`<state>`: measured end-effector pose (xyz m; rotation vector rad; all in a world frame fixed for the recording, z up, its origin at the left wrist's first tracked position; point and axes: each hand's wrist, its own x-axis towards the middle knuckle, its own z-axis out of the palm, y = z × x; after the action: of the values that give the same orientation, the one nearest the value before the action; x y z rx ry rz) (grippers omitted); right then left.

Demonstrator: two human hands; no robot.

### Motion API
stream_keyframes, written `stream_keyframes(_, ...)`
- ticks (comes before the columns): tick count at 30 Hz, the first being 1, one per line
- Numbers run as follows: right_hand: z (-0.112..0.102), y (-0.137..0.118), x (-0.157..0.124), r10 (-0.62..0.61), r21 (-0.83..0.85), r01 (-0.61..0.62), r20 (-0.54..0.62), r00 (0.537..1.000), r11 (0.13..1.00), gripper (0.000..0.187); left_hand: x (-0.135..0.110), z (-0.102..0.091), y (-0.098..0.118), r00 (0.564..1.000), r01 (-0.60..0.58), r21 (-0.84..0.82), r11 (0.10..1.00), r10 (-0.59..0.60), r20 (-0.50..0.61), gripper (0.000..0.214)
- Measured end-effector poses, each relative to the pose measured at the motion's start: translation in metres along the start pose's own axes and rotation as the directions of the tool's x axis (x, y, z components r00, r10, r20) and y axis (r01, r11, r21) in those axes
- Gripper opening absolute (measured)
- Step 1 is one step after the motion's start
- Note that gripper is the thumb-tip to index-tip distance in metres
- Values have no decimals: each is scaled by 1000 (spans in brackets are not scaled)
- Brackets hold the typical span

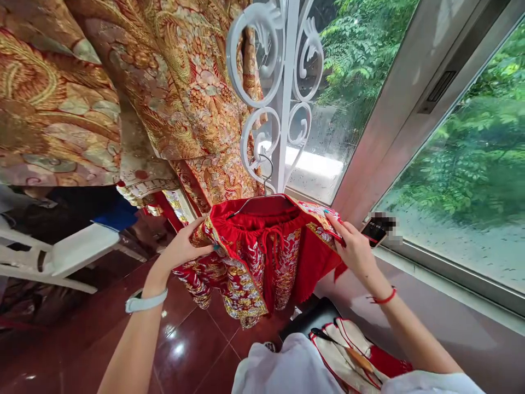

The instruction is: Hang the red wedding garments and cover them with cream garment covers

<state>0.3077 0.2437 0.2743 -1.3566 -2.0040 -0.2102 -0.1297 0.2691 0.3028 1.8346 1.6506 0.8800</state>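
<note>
A red embroidered skirt (262, 257) with a drawstring waist hangs on a hanger (266, 183) hooked into a white scrolled metal rack (283, 93). My left hand (186, 243) grips the left side of the skirt's waistband, fingers curled onto the cloth. My right hand (355, 246) pinches the waistband's right edge between thumb and fingers. A white watch sits on my left wrist, a red string on my right. Gold-and-red embroidered robes (135, 87) hang above and to the left.
A phone (375, 229) rests on the window sill just right of my right hand. A large window (451, 164) fills the right side. A white chair (61, 254) stands at left. Red-and-white shoes (348, 350) lie on the dark red tiled floor below.
</note>
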Motion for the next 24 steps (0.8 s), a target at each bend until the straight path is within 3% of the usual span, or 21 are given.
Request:
stream_keyframes(3, 42, 14, -3, 62, -61, -66, -70, 996, 996, 57, 1, 7, 9, 995, -1, 124, 992, 13, -100, 81)
stream_keyframes(5, 50, 28, 19, 48, -113, -52, -39, 998, 992, 53, 1, 8, 13, 989, -1, 209, 978, 31, -142, 74)
stream_keyframes(7, 36, 41, 50, 27, -173, -25, 10, 1000, 985, 50, -2, 10, 16, 986, 10, 303, 953, 40, -160, 65)
stream_keyframes(10, -10, 46, 77, -30, -161, 29, -1, 1000, 987, 52, -13, 15, 22, 969, 90, 407, 909, 14, -247, 54)
stream_keyframes(12, -33, 35, 64, -65, -124, 56, -70, 995, 991, 49, -26, 23, 27, 950, 143, 414, 899, -8, -311, 50)
stream_keyframes(14, -35, 15, 30, -55, -119, 32, -194, 979, 992, 45, -38, 30, 34, 938, 177, 414, 893, -26, -345, 47)
stream_keyframes(16, -13, -5, -11, -6, -116, -33, -319, 948, 993, 42, -47, 37, 39, 929, 210, 427, 879, -43, -368, 45)
stream_keyframes(18, 22, -19, -39, 96, -54, -128, -392, 915, 990, 42, -49, 40, 41, 917, 239, 433, 869, -55, -396, 43)
stream_keyframes(21, 67, -20, -45, 239, 110, -212, -387, 891, 971, 46, -46, 44, 36, 899, 183, 412, 893, 18, -437, 44)
stream_keyframes(23, 80, -10, -32, 263, 214, -199, -332, 906, 956, 48, -45, 54, 30, 824, 74, 420, 905, 181, -537, 52)
stream_keyframes(24, 82, -4, -24, 261, 253, -187, -304, 916, 949, 49, -45, 63, 30, 750, 4, 444, 896, 292, -594, 55)
